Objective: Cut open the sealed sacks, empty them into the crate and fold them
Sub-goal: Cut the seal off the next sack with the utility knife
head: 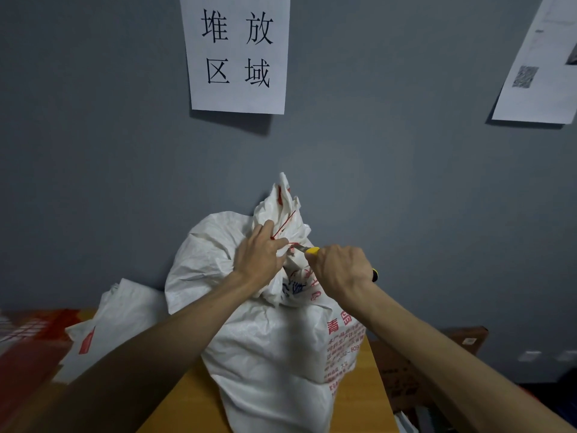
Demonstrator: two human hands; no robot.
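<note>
A full white woven sack (265, 345) with red print stands upright on a wooden table (193, 398). Its neck is bunched and tied with a thin red tie (285, 225). My left hand (259, 257) grips the gathered neck just below the tie. My right hand (338, 268) holds a yellow-handled utility knife (312, 250), its blade tip touching the sack's neck beside my left fingers. A second white sack (125, 310) lies slumped to the left behind the first.
A grey wall stands close behind the sacks, with a paper sign (235, 51) and another sheet (540, 64) taped to it. A red patterned surface (28, 342) is at the left. A brown cardboard box (402, 373) sits low to the right of the table.
</note>
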